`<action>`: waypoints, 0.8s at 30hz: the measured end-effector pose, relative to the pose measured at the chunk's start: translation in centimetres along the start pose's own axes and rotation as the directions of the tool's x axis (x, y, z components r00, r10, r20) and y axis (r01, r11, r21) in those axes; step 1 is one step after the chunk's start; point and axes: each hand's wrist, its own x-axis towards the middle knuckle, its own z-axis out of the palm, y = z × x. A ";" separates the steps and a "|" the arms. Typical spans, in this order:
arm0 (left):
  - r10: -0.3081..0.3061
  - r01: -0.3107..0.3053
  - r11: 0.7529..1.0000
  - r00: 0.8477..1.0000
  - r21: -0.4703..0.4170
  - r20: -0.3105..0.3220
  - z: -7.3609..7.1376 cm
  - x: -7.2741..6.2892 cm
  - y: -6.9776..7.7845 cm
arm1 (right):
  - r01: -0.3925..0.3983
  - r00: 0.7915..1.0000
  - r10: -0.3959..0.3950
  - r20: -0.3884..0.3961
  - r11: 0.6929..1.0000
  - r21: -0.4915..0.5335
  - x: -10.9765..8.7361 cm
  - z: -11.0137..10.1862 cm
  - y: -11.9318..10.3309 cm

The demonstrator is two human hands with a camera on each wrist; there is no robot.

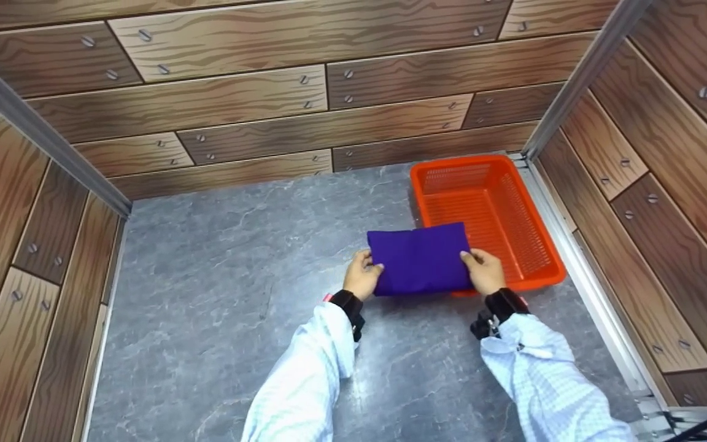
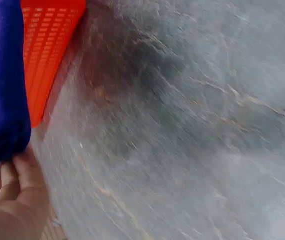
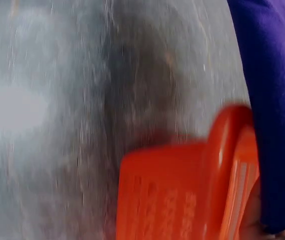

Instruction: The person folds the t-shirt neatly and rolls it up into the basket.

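A folded purple cloth [image 1: 420,261] is held up between both hands, its right part overlapping the basket's near left corner in the head view. My left hand [image 1: 363,276] pinches its left edge, thumb on top; in the left wrist view the fingers [image 2: 30,175] reach under the cloth [image 2: 2,90]. At the opposite edge my right hand [image 1: 483,271] pinches the cloth, thumb over it. The right wrist view shows the folded cloth side [image 3: 277,110] above the basket rim [image 3: 222,155], with most of the hand hidden.
An orange plastic basket [image 1: 525,227] with slotted walls stands on the grey marbled floor [image 1: 224,294] in the right back corner. Wood-patterned panels [image 1: 255,116] close off the back and both sides. A metal rail [image 1: 587,276] runs along the right edge.
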 end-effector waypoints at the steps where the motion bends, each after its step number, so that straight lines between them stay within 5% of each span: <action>1: 0.005 -0.005 1.000 1.000 0.018 0.027 0.4 0.1 0.1 | -0.005 1.000 0.005 -0.001 1.000 -0.005 0.2 -0.4 0.1; 7: 0.008 -0.010 1.000 0.988 0.015 0.157 2.6 0.8 1.2 | -0.042 0.999 0.042 0.016 0.999 -0.011 1.3 -2.9 0.1; 24: 0.010 0.018 0.993 0.973 -0.118 0.231 6.6 2.0 3.9 | -0.005 0.999 0.001 -0.038 0.995 -0.103 3.5 -7.9 -0.7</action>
